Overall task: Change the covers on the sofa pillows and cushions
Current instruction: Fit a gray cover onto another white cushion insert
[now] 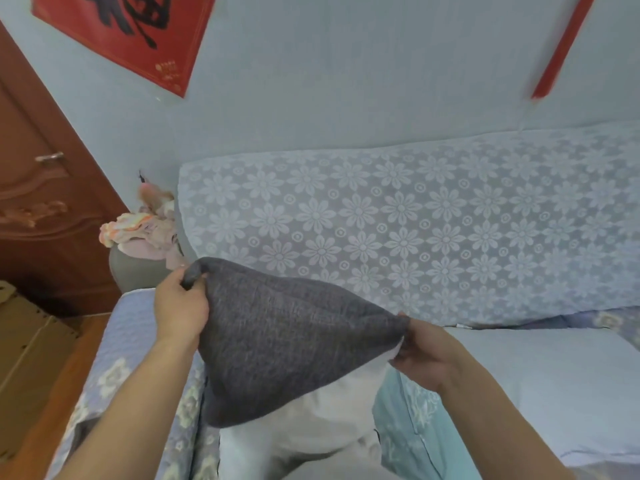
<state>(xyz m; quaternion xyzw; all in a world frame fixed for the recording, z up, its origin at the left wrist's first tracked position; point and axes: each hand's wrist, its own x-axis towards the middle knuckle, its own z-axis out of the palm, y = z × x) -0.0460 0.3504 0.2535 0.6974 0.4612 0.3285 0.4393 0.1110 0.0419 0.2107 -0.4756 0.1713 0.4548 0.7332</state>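
Grey woven pillow cover (287, 344) hangs stretched between both hands above the blue sofa seat (540, 386), half covering a white pillow insert (311, 427). Left hand (180, 306) grips its upper corner with curled fingers; right hand (426, 355) pinches the opposite corner.

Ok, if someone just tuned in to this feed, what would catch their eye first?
The dark grey cover in the centre, stretched between the left hand and right hand, each gripping a corner, with the white pillow showing below. Behind it is the sofa's floral lace backrest, and a red calligraphy poster hangs on the wall, top left.
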